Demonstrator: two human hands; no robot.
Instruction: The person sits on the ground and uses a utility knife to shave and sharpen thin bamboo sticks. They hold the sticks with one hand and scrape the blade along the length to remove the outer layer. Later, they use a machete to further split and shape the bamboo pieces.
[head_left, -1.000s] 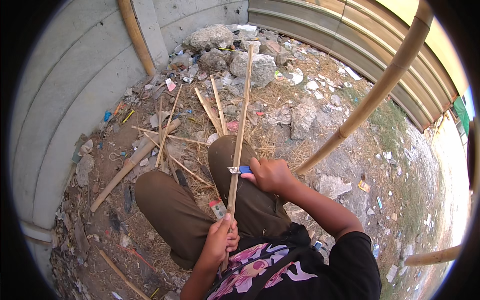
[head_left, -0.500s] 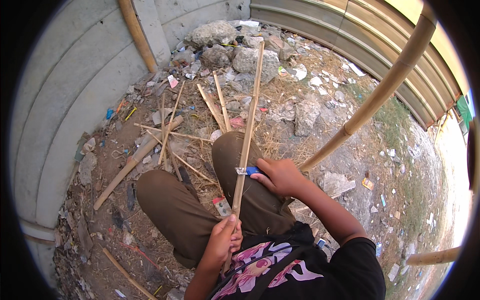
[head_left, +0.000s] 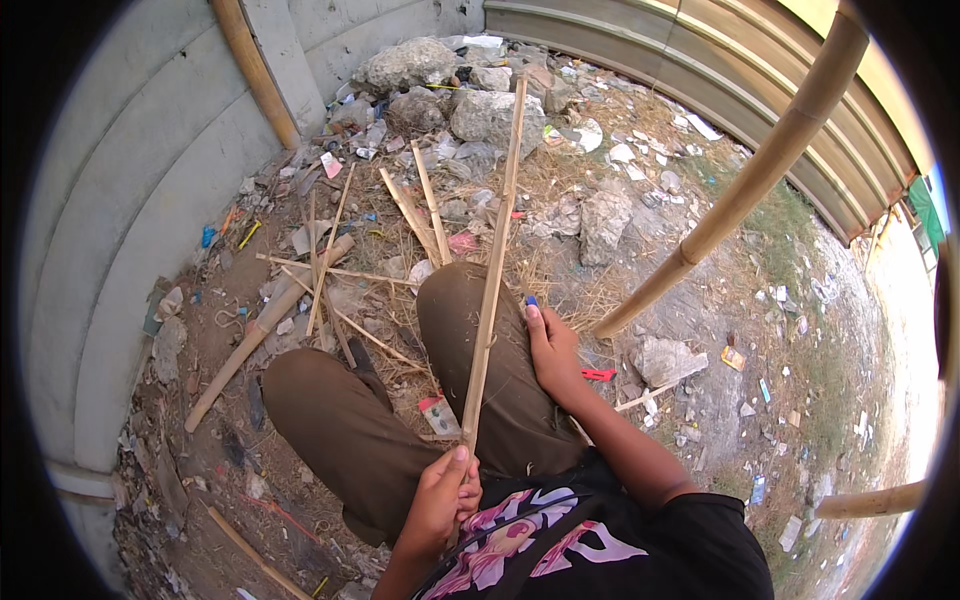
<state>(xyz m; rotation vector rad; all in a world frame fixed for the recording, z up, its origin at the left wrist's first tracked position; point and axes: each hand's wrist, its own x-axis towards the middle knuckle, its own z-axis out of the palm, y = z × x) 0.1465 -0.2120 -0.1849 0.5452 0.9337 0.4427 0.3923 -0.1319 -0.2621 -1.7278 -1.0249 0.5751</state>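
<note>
My left hand (head_left: 438,498) is closed around the lower end of a long split bamboo strip (head_left: 489,310), which slants up and away between my knees. A small curl of fibre stands out from the strip's right edge. To the right of the strip, my right hand (head_left: 553,350) rests by my right thigh, closed on a blue-handled cutter (head_left: 531,300). Only the end of its blue handle shows above the thumb; the blade is hidden. The cutter is apart from the strip.
More bamboo strips (head_left: 428,205) and a thick bamboo piece (head_left: 255,345) lie ahead and left. An upright bamboo pole (head_left: 745,180) stands at right. Rocks (head_left: 495,118) and litter cover the far ground. A concrete wall (head_left: 140,170) rises left; a red object (head_left: 598,375) lies beside my right forearm.
My right hand has drawn the cutter off the strip, moving slightly right and nearer my thigh, and has turned. The left hand still holds the strip. The red object now shows.
</note>
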